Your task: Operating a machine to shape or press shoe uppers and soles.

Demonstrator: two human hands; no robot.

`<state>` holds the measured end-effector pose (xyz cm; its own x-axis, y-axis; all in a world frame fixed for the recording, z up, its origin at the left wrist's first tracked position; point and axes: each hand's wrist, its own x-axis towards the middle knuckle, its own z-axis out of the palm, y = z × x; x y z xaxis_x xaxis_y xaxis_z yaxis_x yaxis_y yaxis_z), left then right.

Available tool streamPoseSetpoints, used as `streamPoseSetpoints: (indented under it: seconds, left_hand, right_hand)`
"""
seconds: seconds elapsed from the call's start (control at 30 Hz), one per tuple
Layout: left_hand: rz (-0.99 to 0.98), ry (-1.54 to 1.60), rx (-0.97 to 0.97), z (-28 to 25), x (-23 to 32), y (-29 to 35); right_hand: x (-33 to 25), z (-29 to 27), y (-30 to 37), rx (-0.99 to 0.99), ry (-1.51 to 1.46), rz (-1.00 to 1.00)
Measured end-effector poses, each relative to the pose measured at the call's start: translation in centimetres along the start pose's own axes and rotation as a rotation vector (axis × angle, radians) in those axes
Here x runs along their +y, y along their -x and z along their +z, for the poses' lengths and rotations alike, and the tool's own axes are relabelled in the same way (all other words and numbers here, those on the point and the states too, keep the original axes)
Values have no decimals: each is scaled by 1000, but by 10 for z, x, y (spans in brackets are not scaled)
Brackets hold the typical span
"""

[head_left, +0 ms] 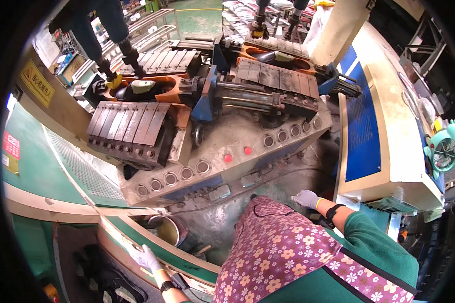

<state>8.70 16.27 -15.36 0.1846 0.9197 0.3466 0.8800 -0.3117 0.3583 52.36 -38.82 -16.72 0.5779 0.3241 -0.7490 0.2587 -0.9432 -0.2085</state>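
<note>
My left hand (146, 258), in a white glove, is low at the left beside a pale rail (117, 242). Its thumb and fingers look apart, with a small brownish patch between them that I cannot make out. Over the grey floor in front of the press hovers my right hand (305, 198), also gloved. Its fingers point left, loosely extended, and nothing shows in them. The press (212, 146) carries orange clamps holding dark shoes (136, 89), one at each station. Round buttons (187, 173) and two red buttons (228, 158) line its front.
A bucket (183, 231) stands behind the pale rail near my left hand. Dark shapes lie in a compartment (55, 252) at the lower left. A cream cabinet (404, 151) with a blue panel and a mint-green fan (444, 153) are at the right. Racks (151, 30) stand beyond the press.
</note>
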Motion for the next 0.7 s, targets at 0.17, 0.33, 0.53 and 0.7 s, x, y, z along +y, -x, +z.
streamPoseSetpoints:
  seconds: [0.17,0.33,0.53,0.7]
  left_hand:
    - [-110,-44,-89,25,15,16]
    - [-208,34,4,55,60,75]
    - [-255,184,-247,94,176,159]
    - [-793,736,-534,104,214,240]
  right_hand:
    - [6,-14,-4,196,-76,-108]
    - [-4,-78,-14,503,-465,-180]
    - [-35,-262,-27,1031,-770,-771]
    - [-54,-435,-106,1237,-480,-724]
